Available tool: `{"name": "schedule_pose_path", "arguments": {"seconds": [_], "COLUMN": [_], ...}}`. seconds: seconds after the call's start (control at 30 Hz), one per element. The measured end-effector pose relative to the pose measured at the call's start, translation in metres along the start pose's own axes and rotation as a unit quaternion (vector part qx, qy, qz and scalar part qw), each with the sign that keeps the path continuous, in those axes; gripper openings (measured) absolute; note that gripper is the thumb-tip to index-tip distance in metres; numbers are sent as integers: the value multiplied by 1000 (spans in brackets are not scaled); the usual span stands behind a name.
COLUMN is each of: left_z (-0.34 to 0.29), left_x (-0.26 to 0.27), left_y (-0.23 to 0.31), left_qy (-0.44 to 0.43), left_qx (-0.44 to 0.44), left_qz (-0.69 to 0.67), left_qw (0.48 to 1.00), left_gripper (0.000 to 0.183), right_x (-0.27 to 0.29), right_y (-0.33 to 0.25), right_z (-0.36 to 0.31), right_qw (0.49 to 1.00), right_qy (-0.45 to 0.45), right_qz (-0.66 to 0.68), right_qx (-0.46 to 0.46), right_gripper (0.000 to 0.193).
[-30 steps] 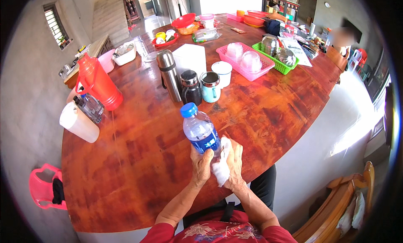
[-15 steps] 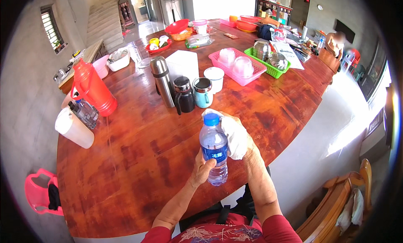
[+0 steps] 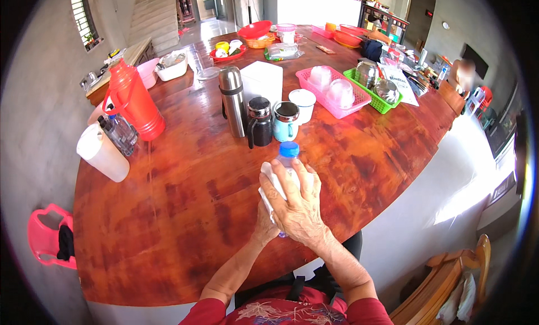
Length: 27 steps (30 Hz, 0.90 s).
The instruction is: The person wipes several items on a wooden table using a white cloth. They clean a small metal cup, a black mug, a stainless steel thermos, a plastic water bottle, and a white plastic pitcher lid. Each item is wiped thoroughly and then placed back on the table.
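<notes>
A clear plastic water bottle (image 3: 289,150) with a blue cap stands upright between my hands, just above the near part of the table. My right hand (image 3: 298,208) lies over its front, fingers curved round it, pressing a white cloth (image 3: 266,169) against the bottle's side. Lower down on the left, my left hand (image 3: 265,223) grips the bottle; most of its fingers are hidden behind the cloth and the right hand. Beyond the cap stand a light-blue mug (image 3: 285,128), a black mug (image 3: 260,131) and a steel thermos (image 3: 232,109).
Across the reddish-brown wooden table (image 3: 185,229) are a white cup (image 3: 303,103), a pink basket (image 3: 337,100) and a green basket (image 3: 387,103). A red thermos flask (image 3: 135,97) and a white pitcher (image 3: 104,154) stand left. A wooden chair (image 3: 449,280) is at lower right; another person (image 3: 464,78) is far right.
My right hand has brought the cloth from the bottle's far right side across its front, covering the label. The bottle stays in my left hand. The whole view has shifted slightly.
</notes>
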<state>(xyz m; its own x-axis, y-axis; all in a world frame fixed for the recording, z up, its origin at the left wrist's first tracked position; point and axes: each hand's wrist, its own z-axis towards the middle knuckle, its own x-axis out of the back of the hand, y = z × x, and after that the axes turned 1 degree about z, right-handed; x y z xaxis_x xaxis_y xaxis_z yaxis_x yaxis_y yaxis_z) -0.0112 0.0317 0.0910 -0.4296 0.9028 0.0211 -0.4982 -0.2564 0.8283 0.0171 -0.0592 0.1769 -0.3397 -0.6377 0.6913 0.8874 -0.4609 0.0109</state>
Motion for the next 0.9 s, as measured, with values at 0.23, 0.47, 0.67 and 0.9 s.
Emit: {"name": "schedule_pose_path", "arguments": {"seconds": [0.23, 0.47, 0.67, 0.9], "left_z": [-15, -5, 0, -3], "left_x": [-6, -5, 0, 6], "left_y": [-20, -11, -2, -8], "left_qy": [-11, 56, 9, -12], "left_qx": [-62, 103, 110, 103], "left_qz": [272, -186, -164, -230], "left_qw": [960, 976, 980, 968], "left_gripper": [55, 56, 61, 68], "right_x": [6, -1, -26, -34], "right_y": [10, 12, 13, 41], "right_z": [40, 43, 1, 9], "right_qw": [982, 989, 863, 737], "right_qy": [-62, 123, 247, 90], "right_qz": [-134, 25, 375, 550], "right_qx": [115, 72, -233, -383], "right_gripper": [28, 34, 30, 33]}}
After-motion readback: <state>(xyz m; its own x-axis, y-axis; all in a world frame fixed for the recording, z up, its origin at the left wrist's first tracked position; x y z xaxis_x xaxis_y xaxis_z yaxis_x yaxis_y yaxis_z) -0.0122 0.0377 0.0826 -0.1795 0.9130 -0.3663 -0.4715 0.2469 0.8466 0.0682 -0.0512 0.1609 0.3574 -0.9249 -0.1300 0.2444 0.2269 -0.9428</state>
